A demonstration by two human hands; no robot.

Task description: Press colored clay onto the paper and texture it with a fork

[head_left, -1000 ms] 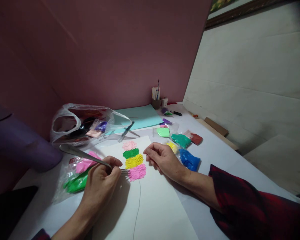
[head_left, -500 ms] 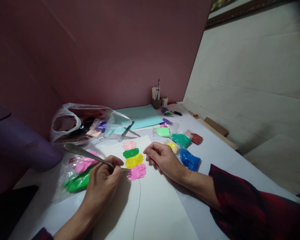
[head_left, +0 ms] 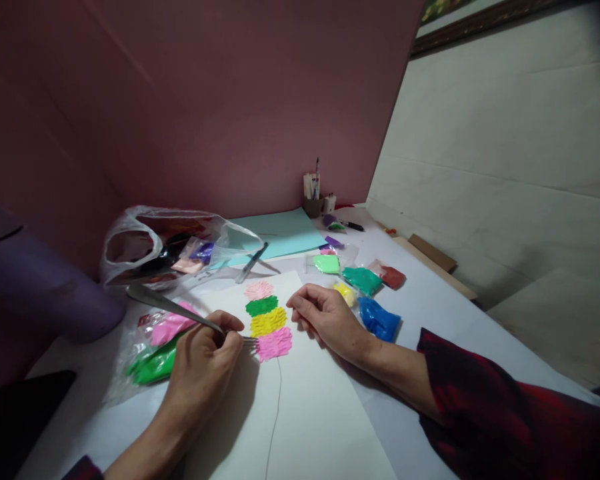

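Observation:
My left hand (head_left: 205,357) is closed round a metal fork (head_left: 177,309), its tines at the left edge of a bright pink clay patch (head_left: 274,344). Above that patch run a yellow one (head_left: 269,323), a green one (head_left: 262,306) and a pale pink one (head_left: 259,290), all with ridged surfaces, on a white paper sheet (head_left: 320,413). A thin drawn line runs down the sheet below the bright pink clay. To the right of the patches my right hand (head_left: 327,319) rests with curled fingers, thumb against the index finger; whether something is pinched there I cannot make out.
Bags of blue (head_left: 379,319), teal (head_left: 363,281) and red clay (head_left: 393,277) lie to the right. A plastic bag (head_left: 130,247), a pen (head_left: 253,263) and a teal sheet (head_left: 285,230) lie behind. Left are green clay (head_left: 155,362) and a purple cylinder (head_left: 60,287).
My left hand and the fork have shifted very slightly left, the tines drawing back toward the bright pink patch's edge. My right hand looks unmoved.

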